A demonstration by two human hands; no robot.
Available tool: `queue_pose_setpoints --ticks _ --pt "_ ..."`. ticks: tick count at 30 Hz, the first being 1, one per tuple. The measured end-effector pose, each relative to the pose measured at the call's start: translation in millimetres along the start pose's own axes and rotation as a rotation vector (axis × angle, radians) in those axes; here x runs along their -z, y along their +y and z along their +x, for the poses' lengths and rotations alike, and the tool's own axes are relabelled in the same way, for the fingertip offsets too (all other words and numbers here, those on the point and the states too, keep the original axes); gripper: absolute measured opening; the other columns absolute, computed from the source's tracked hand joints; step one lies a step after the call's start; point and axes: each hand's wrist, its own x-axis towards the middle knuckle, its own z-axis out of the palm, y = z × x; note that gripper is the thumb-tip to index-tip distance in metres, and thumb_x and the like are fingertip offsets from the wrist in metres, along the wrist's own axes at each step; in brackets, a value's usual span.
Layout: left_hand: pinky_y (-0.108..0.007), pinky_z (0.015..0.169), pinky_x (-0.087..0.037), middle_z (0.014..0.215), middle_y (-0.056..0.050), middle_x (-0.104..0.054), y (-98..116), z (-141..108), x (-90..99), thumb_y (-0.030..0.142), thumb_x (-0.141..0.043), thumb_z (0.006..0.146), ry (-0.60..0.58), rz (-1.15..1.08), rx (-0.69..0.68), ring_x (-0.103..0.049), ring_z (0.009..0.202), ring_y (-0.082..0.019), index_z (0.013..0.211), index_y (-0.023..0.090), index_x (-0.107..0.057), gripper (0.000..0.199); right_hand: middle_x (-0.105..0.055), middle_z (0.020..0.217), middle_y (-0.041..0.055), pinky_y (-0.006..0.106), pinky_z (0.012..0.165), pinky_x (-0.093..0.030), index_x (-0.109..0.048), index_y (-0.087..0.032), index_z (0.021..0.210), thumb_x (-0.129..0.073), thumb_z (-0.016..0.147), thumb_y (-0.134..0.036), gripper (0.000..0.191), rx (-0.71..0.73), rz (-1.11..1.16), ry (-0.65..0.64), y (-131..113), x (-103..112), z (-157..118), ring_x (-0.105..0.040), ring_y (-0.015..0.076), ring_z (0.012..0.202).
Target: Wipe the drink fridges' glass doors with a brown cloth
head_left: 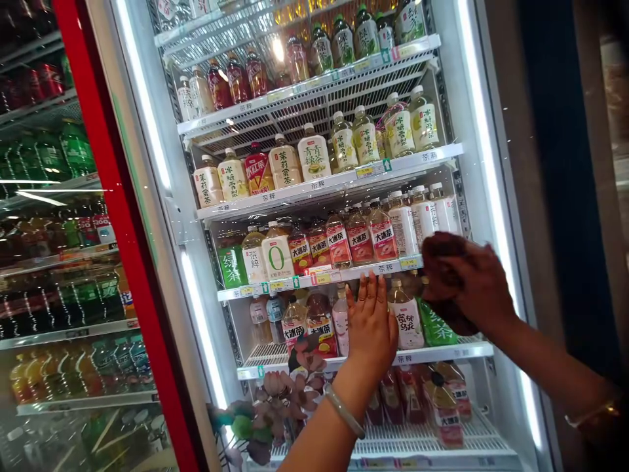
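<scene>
The left hand [372, 328], fingers outstretched, holds nothing; the right hand [484, 288] clutches a cloth [439, 285] near the cooler [508, 170]'s right edge.

Red post [137, 262], tilted in view. Left of post: dim cooler [98, 401], tiered shelves [88, 331], pale light streaks [42, 196] across its front. Right of post: bright white light strips [486, 196]; white shelves [295, 190] between. Far right of post: brown strip [514, 98], then dark blue panel [550, 164], both shadowed.

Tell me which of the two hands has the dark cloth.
The right hand, at the picture's right, has the dark cloth; the left hand is bare and open.
</scene>
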Motion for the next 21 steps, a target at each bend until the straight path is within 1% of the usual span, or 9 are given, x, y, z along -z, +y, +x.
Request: queue_pose_setpoints --ticks 2,3,7,9,10,14,16,19,21 --pt "-0.065 0.129 -0.029 0.172 -0.014 -0.026 6.6 6.8 -0.9 0.020 -0.051 0.097 -0.010 -0.010 0.002 -0.016 0.163 -0.029 0.168 0.014 -0.016 0.079 -0.048 0.149 0.0212 0.067 0.112 -0.047 -0.067 -0.019 0.128 -0.066 0.084 -0.021 0.044 -0.169 -0.055 0.091 4.5 -1.1 -1.9 -0.048 0.0448 0.139" --pt "-0.064 0.130 -0.029 0.173 -0.014 -0.025 10.9 10.6 -1.6 0.021 -0.051 0.098 -0.015 -0.017 -0.006 -0.016 0.163 -0.029 0.168 0.014 -0.017 0.078 -0.047 0.149 0.0221 0.068 0.111 -0.048 -0.066 -0.018 0.129 -0.066 0.083 -0.022 0.047 -0.161 -0.067 0.097 2.3 -2.6 -4.1 -0.047 0.0458 0.140" --pt "-0.060 0.133 -0.025 0.175 -0.011 -0.019 27.7 25.5 -4.1 0.024 -0.048 0.099 -0.025 -0.047 -0.088 -0.010 0.165 -0.026 0.168 0.011 -0.013 0.078 -0.053 0.150 0.0097 0.057 0.125 -0.040 -0.069 -0.027 0.125 -0.060 0.088 -0.021 0.039 0.309 0.066 -0.124 -0.3 -2.5 -8.8 -0.047 0.0322 0.145" --pt "-0.060 0.133 -0.022 0.176 -0.010 -0.018 32.9 32.1 -4.3 0.025 -0.046 0.100 -0.028 -0.053 -0.137 -0.007 0.165 -0.025 0.168 0.010 -0.009 0.079 -0.055 0.150 0.0071 0.053 0.128 -0.036 -0.069 -0.030 0.125 -0.059 0.091 -0.022 0.036 0.409 0.091 -0.178 15.1 3.3 -4.6 -0.049 0.0280 0.145" --pt "-0.061 0.134 -0.022 0.176 -0.009 -0.018 34.8 35.4 -4.1 0.026 -0.046 0.100 -0.032 -0.054 -0.158 -0.007 0.165 -0.025 0.168 0.011 -0.009 0.079 -0.054 0.149 0.0089 0.052 0.126 -0.037 -0.069 -0.029 0.125 -0.059 0.091 -0.025 0.035 0.343 0.069 -0.155 25.2 6.6 -1.7 -0.050 0.0287 0.143" --pt "-0.060 0.134 -0.019 0.176 -0.008 -0.018 44.3 48.5 -3.4 0.028 -0.041 0.103 -0.044 -0.071 -0.201 -0.005 0.165 -0.022 0.169 0.014 -0.009 0.075 -0.049 0.147 0.0173 0.056 0.119 -0.043 -0.066 -0.022 0.128 -0.063 0.087 -0.037 0.044 -0.152 -0.111 0.041 50.7 14.5 2.8 -0.049 0.0378 0.139" --pt "-0.057 0.135 -0.018 0.176 -0.008 -0.015 51.1 52.7 -3.8 0.031 -0.039 0.104 -0.047 -0.083 -0.215 -0.002 0.165 -0.022 0.169 0.013 -0.009 0.073 -0.047 0.149 0.0172 0.059 0.123 -0.039 -0.065 -0.023 0.132 -0.062 0.086 -0.030 0.047 -0.023 -0.109 -0.016 51.2 15.1 -0.5 -0.047 0.0385 0.142" --pt "-0.053 0.136 -0.017 0.177 -0.011 -0.012 61.0 53.6 -4.5 0.033 -0.037 0.105 -0.072 -0.092 -0.244 0.003 0.165 -0.023 0.168 0.006 -0.009 0.074 -0.049 0.152 0.0120 0.055 0.128 -0.035 -0.065 -0.028 0.132 -0.060 0.088 -0.024 0.045 0.418 -0.001 -0.197 56.8 16.8 -3.2 -0.046 0.0324 0.146" --pt "-0.051 0.136 -0.016 0.177 -0.012 -0.012 66.3 53.0 -4.3 0.034 -0.037 0.105 -0.101 -0.099 -0.268 0.002 0.165 -0.023 0.167 0.004 -0.009 0.074 -0.051 0.150 0.0118 0.057 0.129 -0.033 -0.067 -0.026 0.126 -0.057 0.089 -0.027 0.038 0.456 0.014 -0.202 67.7 19.3 -0.4 -0.047 0.0325 0.146"
